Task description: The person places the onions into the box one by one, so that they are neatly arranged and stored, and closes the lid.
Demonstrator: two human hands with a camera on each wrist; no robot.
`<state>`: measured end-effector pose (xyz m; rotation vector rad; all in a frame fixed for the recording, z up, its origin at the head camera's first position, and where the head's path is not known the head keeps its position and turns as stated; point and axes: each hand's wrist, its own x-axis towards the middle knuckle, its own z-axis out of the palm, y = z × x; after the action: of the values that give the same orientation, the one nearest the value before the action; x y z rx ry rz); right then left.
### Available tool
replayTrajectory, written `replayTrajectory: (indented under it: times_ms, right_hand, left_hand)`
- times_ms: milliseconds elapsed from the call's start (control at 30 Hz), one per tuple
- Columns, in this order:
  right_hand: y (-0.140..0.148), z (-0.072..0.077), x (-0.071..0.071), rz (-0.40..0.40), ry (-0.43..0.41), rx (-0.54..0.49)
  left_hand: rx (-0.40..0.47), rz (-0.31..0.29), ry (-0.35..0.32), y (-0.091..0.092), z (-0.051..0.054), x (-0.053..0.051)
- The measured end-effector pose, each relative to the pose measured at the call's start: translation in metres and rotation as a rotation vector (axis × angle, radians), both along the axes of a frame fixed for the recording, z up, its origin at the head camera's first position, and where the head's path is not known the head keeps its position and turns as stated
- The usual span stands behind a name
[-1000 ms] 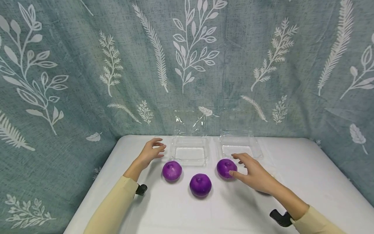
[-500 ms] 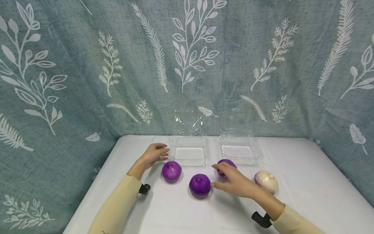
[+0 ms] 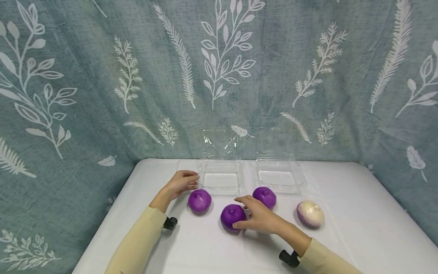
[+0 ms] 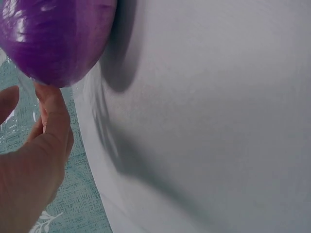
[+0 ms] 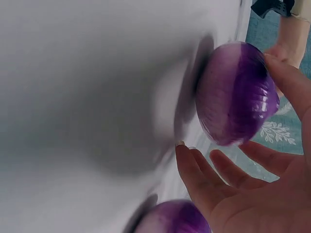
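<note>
Several purple onions stand on the white table. The middle one sits between the spread thumb and fingers of my right hand. In the right wrist view the thumb lies against or close to this onion, while the other fingers reach round its far side with gaps showing. Another onion is just behind the right hand. My left hand, fingers loosely bent, is at the left edge of a clear plastic box; contact is unclear. An onion stands in front of that hand, large in the left wrist view.
A second clear plastic box with a raised lid stands to the right of the first, whose lid is also up. At the right, an onion lies tipped, pale side showing. A patterned curtain hangs behind the table.
My right hand has moved left, from the right-hand onion to the middle one, uncovering the tipped onion. The left hand has shifted slightly right and down to the box's edge.
</note>
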<state>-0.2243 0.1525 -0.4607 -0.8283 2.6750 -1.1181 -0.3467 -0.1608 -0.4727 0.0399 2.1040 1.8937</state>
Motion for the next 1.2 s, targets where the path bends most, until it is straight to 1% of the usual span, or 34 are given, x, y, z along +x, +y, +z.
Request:
replayTrajectory:
  times_ms: [200, 367, 533, 667, 933, 1033, 1200]
  right_hand:
    - [-0.008, -0.005, -0.003, 0.009, 0.025, 0.033]
    - [-0.012, -0.006, -0.004, 0.013, 0.040, 0.065]
    - [-0.013, -0.006, -0.005, 0.013, 0.035, 0.068]
    - [-0.013, -0.004, -0.006, 0.020, 0.046, 0.072]
    - [-0.009, 0.002, -0.011, 0.023, 0.100, 0.069]
    - [-0.007, 0.005, -0.013, 0.022, 0.109, 0.075]
    - [-0.006, 0.014, -0.018, 0.014, 0.122, 0.081]
  left_hand:
    - [0.015, -0.008, 0.014, 0.002, -0.001, -0.001]
    - [0.018, 0.012, 0.003, 0.005, -0.001, -0.002]
    - [0.014, 0.025, 0.000, 0.006, 0.000, -0.004]
    - [0.033, 0.029, -0.009, 0.006, 0.001, -0.004]
    - [0.049, 0.025, -0.028, 0.005, 0.005, -0.003]
    - [0.056, 0.019, -0.014, 0.004, 0.004, -0.003]
    - [0.066, 0.024, -0.022, 0.004, 0.004, -0.005]
